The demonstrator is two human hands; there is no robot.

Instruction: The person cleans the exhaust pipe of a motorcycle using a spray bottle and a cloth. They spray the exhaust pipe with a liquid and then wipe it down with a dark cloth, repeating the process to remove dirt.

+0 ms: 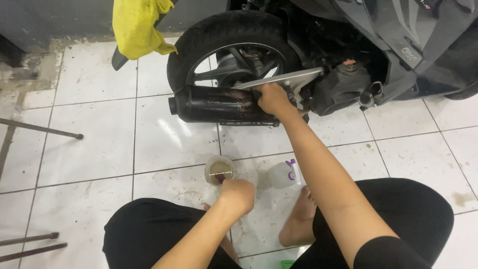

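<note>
A dark scooter stands ahead with its rear wheel (234, 55) and black exhaust muffler (214, 104) facing me. My right hand (271, 98) is closed against the front end of the muffler, below the silver swingarm bracket (284, 78); whether it holds a tool is hidden. My left hand (239, 193) is closed in a fist just below a small clear cup (219, 170) of brownish liquid on the tiles; something small and dark red shows in its grip. A small translucent bottle (283, 174) with a purple-and-white nozzle lies to the right of the cup.
White, stained floor tiles (89, 149) surround me. A yellow cloth (137, 27) hangs at the upper left. Metal rods (42, 129) lie at the left edge. My bare foot (298, 221) and black-clad knees fill the bottom. The engine case (343, 84) sits right of the wheel.
</note>
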